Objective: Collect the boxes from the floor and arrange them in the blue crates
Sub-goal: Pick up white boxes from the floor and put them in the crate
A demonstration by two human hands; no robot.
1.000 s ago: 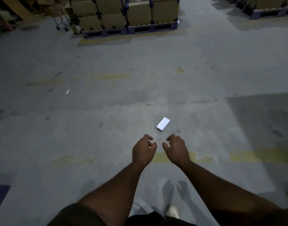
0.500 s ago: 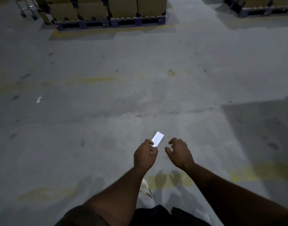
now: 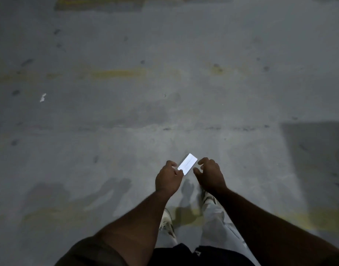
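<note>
- Head view, lower centre of the frame: a small white box (image 3: 187, 164) sits between the two hands, above the grey concrete floor (image 3: 126, 121).
- Its long axis runs on a diagonal, from its lower-left end at the left hand up to its upper-right end, which points toward the upper right of the frame.
- The left hand (image 3: 168, 178) pinches the box's lower-left end between thumb and fingers.
- The right hand (image 3: 210, 174) is just beside the box's right edge, fingers loosely curled and spread, holding nothing; whether a fingertip touches the box cannot be told.
- Compared with a second ago, the box is no longer lying apart on the floor ahead of both empty hands; it is now in the left hand's grip, as it already was half a second ago.
- The stacked cartons on pallets seen earlier along the top of the frame have gone out of sight; only floor with faded yellow paint marks (image 3: 116, 73) remains there.
- A white scrap (image 3: 43, 97) lies on the floor at the left of the frame.
- The box face shows a faint grey line along its length; no writing or brand can be read.
</note>
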